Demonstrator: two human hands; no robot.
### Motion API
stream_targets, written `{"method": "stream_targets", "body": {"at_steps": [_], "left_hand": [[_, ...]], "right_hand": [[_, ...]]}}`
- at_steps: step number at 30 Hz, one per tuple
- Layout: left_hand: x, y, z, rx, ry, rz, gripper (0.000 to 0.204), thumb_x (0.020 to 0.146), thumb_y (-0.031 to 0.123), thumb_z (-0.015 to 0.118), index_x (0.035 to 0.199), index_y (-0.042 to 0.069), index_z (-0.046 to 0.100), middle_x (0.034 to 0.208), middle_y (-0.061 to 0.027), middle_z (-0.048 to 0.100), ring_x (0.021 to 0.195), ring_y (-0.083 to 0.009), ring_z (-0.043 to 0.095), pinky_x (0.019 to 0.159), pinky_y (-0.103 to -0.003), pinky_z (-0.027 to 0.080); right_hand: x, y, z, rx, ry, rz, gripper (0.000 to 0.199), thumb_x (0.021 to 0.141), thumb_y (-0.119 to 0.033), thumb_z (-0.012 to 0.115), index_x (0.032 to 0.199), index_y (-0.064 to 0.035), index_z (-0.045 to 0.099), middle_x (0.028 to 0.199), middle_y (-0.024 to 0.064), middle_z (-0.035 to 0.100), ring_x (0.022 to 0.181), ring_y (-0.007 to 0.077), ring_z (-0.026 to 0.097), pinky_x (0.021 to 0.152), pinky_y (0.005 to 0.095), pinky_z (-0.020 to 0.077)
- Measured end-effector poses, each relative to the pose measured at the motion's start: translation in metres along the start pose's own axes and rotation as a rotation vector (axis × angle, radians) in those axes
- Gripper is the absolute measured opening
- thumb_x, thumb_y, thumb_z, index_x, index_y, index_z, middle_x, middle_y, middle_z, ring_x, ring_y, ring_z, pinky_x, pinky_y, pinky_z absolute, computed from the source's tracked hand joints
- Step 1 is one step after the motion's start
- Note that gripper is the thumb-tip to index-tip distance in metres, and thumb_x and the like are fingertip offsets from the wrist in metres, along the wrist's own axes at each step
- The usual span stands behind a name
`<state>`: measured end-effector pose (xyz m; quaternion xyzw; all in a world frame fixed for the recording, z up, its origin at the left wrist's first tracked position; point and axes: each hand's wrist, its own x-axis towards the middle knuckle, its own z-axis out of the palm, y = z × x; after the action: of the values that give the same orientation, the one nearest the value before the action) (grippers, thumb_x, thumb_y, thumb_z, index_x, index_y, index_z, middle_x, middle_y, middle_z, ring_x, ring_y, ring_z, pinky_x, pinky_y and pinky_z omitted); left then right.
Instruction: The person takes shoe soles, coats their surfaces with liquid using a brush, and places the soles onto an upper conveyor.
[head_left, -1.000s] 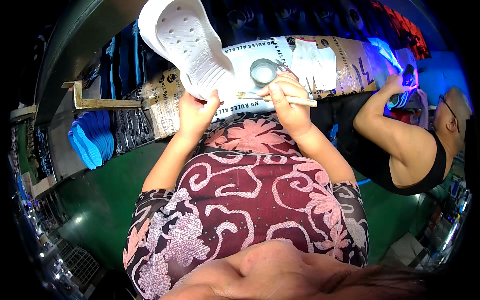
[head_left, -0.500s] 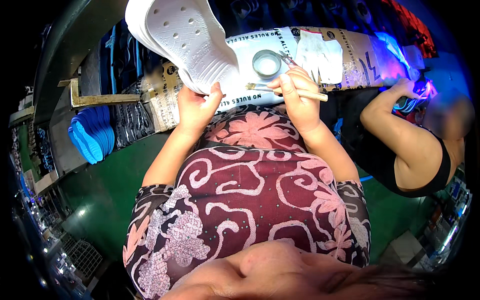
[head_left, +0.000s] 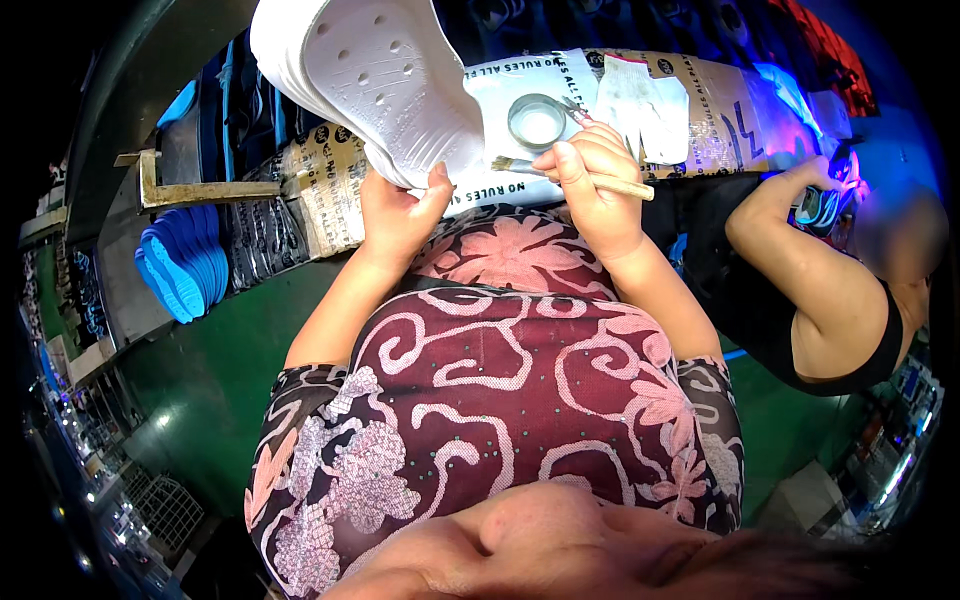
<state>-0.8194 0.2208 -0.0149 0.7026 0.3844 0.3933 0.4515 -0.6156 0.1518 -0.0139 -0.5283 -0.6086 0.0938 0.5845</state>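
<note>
My left hand [head_left: 402,212] grips the near end of several stacked white shoe soles [head_left: 385,75], thumb on top. The uppermost sole has round holes in its wide part and grooves toward the end I hold. In my right hand [head_left: 603,195] is a paintbrush [head_left: 628,187] with a pale handle, pinched between thumb and fingers. Its bristles point left, close to the soles but apart from them. Just beyond the brush stands a small round dish [head_left: 513,128] with whitish contents. A slim metal tool [head_left: 574,110] lies against the dish's right side, partly behind my fingers.
White cloth gloves [head_left: 642,108] lie on the cardboard-covered bench [head_left: 712,110]. Blue soles [head_left: 183,265] are stacked at the left, below a wooden bracket [head_left: 212,194]. At the right a co-worker's arm [head_left: 790,235] reaches to the bench. Dark items line the far side.
The white soles have shifted slightly right and turned a little. The brush tip has moved slightly up, closer to the dish. The co-worker's hands have shifted slightly.
</note>
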Motion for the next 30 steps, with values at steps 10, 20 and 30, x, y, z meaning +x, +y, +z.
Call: {"method": "stream_targets", "body": {"at_steps": [10,20,30], "left_hand": [[0.001,-0.007,0.004,-0.058,-0.008,0.032,0.026,0.078,-0.005,0.054,0.104,-0.007,0.051,0.094,-0.0106,0.059,0.083,-0.0158,0.057,0.076,-0.027,0.045],[0.007,0.002,0.014,-0.091,0.092,0.170,0.022,0.074,-0.002,0.056,0.096,-0.005,0.055,0.084,-0.0087,0.060,0.075,-0.0141,0.057,0.069,-0.026,0.046],[0.007,0.006,0.011,-0.147,0.044,-0.020,0.026,0.081,-0.001,0.052,0.106,-0.009,0.050,0.094,-0.0134,0.058,0.075,-0.0169,0.059,0.065,-0.027,0.050]], "right_hand": [[0.002,-0.010,0.005,0.034,-0.158,-0.052,0.028,0.086,-0.016,0.050,0.065,-0.0048,0.064,0.061,0.0035,0.061,0.062,0.0182,0.055,0.081,0.0350,0.0385],[0.004,-0.010,0.009,0.087,-0.044,0.021,0.027,0.085,-0.016,0.054,0.062,-0.0061,0.064,0.058,0.0019,0.060,0.058,0.0185,0.055,0.079,0.0347,0.0399],[0.005,-0.010,0.003,0.175,0.018,0.044,0.028,0.085,-0.017,0.054,0.062,-0.0058,0.063,0.058,0.0017,0.059,0.058,0.0184,0.055,0.076,0.0330,0.0398]]}}
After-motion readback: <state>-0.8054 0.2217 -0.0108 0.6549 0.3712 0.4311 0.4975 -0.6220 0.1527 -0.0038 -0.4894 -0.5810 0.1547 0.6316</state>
